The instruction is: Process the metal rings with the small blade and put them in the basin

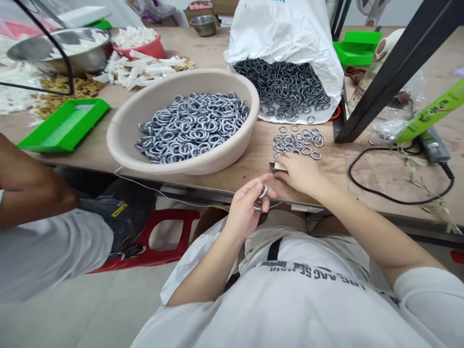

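My left hand [246,208] is closed on a couple of grey rings [263,192], held by the fingers just off the table's front edge. My right hand [302,174] reaches over the table with a small blade [277,166] between its fingers; the tip is dark and the rest pale. Its fingertips are at the near side of a loose pile of grey rings [299,140], and some of them are hidden by the hand. Left of the pile stands a beige basin [116,130] full of such rings. Behind it, a white sack [282,34] lies open with darker rings spilling out.
A black metal post [377,82] rises right of the pile, with a black cable [391,200] and a green packet [435,111] beyond. At left are a green tray [65,128], a metal bowl [83,55] and a co-worker's arm [32,179].
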Action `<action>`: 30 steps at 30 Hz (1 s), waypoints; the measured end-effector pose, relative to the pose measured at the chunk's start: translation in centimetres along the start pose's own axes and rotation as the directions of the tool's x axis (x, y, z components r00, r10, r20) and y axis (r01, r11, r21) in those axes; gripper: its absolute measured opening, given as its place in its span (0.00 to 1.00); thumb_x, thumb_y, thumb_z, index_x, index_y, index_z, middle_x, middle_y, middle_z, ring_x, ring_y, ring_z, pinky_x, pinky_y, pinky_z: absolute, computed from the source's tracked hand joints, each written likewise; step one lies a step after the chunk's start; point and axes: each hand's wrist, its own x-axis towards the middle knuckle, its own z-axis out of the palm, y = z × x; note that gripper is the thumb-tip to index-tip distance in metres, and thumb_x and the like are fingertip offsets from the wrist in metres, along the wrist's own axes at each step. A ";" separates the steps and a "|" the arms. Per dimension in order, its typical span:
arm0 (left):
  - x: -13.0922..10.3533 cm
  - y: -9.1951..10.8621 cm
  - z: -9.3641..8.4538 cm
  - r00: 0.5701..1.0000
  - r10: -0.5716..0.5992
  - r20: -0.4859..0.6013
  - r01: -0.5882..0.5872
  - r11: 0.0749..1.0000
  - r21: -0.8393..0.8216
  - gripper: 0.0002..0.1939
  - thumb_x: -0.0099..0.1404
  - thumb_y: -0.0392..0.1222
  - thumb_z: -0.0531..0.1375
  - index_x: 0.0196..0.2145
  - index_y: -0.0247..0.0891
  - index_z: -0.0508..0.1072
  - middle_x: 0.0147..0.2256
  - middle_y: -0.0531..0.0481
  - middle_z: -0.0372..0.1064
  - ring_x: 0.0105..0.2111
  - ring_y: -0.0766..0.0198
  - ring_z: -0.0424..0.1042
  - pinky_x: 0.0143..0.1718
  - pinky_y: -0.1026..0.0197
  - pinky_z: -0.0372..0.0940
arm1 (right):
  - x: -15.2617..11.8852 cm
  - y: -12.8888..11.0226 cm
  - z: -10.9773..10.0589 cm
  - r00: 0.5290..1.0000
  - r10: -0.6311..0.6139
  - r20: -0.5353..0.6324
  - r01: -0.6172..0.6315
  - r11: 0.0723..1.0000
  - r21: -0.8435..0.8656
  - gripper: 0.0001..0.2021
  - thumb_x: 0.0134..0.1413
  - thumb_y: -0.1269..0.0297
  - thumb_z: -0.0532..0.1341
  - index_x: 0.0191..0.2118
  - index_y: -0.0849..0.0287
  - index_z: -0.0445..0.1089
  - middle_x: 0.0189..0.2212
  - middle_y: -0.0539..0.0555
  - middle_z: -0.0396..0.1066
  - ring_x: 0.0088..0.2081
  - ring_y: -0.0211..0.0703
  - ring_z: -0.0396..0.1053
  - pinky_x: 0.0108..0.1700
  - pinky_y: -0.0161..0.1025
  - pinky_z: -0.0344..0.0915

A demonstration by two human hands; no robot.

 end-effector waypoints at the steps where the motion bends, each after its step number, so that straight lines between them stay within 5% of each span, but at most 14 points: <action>1: 0.2 0.3 -0.7 0.999 0.010 -0.033 -0.011 1.000 -0.023 0.19 0.60 0.47 0.66 0.46 0.34 0.76 0.29 0.50 0.73 0.18 0.74 0.63 0.20 0.68 0.56 | 0.6 -0.4 0.1 1.000 0.005 0.017 -0.005 0.999 -0.033 0.09 0.61 0.62 0.61 0.44 0.58 0.73 0.42 0.60 0.74 0.38 0.49 0.70 0.33 0.40 0.54; 3: 0.7 0.6 -1.4 0.996 0.021 -0.082 -0.026 0.997 -0.072 0.17 0.59 0.45 0.66 0.45 0.35 0.75 0.30 0.51 0.72 0.19 0.74 0.64 0.20 0.69 0.57 | 1.1 -0.7 0.2 1.000 0.015 -0.003 -0.015 1.000 0.027 0.07 0.61 0.65 0.60 0.40 0.60 0.73 0.41 0.60 0.73 0.37 0.47 0.69 0.33 0.40 0.54; 6: 1.5 0.1 -0.8 0.995 0.015 -0.099 -0.025 0.994 -0.105 0.17 0.62 0.52 0.64 0.40 0.34 0.74 0.30 0.52 0.68 0.20 0.74 0.64 0.20 0.68 0.57 | 0.0 -0.7 -0.2 0.999 0.050 -0.010 -0.040 0.889 0.457 0.11 0.60 0.58 0.62 0.31 0.60 0.69 0.30 0.53 0.70 0.31 0.41 0.65 0.31 0.37 0.54; 10: 2.1 -1.8 2.4 0.996 0.091 -0.001 -0.091 0.996 0.018 0.22 0.64 0.61 0.60 0.36 0.36 0.71 0.28 0.54 0.65 0.20 0.74 0.59 0.19 0.68 0.53 | -3.7 -1.3 -0.7 0.978 0.099 0.186 -0.208 0.323 0.923 0.21 0.56 0.45 0.64 0.28 0.58 0.63 0.19 0.44 0.60 0.20 0.33 0.55 0.23 0.34 0.49; 13: 1.8 -3.1 4.6 0.989 0.139 0.052 -0.142 0.988 0.053 0.22 0.63 0.61 0.62 0.31 0.38 0.66 0.23 0.57 0.59 0.20 0.73 0.55 0.20 0.68 0.51 | -6.0 -1.8 -0.7 0.955 0.230 0.187 -0.219 0.122 0.968 0.22 0.49 0.45 0.69 0.26 0.57 0.61 0.17 0.43 0.59 0.19 0.32 0.56 0.22 0.33 0.53; 18: 1.4 -3.5 6.1 0.990 0.107 0.088 -0.105 0.994 -0.028 0.22 0.62 0.58 0.63 0.28 0.37 0.65 0.24 0.57 0.55 0.21 0.74 0.52 0.21 0.69 0.50 | -7.5 -2.0 -0.4 0.940 0.337 0.055 -0.091 0.092 0.992 0.22 0.42 0.51 0.75 0.39 0.54 0.69 0.29 0.46 0.70 0.27 0.37 0.67 0.29 0.36 0.69; 24: 1.1 -3.2 6.4 0.983 0.101 0.152 -0.103 0.995 0.005 0.22 0.65 0.58 0.61 0.25 0.36 0.65 0.21 0.56 0.55 0.20 0.73 0.51 0.20 0.67 0.48 | -7.4 -1.6 -0.4 0.946 0.324 -0.026 -0.017 0.129 0.992 0.19 0.50 0.45 0.69 0.34 0.55 0.67 0.25 0.46 0.67 0.24 0.36 0.65 0.27 0.35 0.66; 27: 0.9 -3.1 6.6 0.978 0.103 0.182 -0.108 0.994 0.019 0.25 0.66 0.59 0.58 0.22 0.36 0.62 0.20 0.55 0.57 0.20 0.72 0.53 0.21 0.66 0.49 | -7.8 -0.9 -1.4 0.941 0.327 -0.091 -0.015 0.310 0.951 0.20 0.58 0.42 0.62 0.33 0.56 0.67 0.24 0.47 0.65 0.24 0.35 0.62 0.28 0.34 0.60; 30: 0.8 -3.0 6.7 0.982 0.089 0.167 -0.091 0.996 0.004 0.25 0.66 0.59 0.59 0.22 0.36 0.62 0.19 0.56 0.54 0.20 0.72 0.52 0.21 0.66 0.49 | -9.1 -0.5 -2.4 0.965 0.187 -0.183 0.028 0.622 0.783 0.17 0.64 0.47 0.58 0.33 0.57 0.67 0.25 0.48 0.65 0.27 0.36 0.61 0.30 0.36 0.55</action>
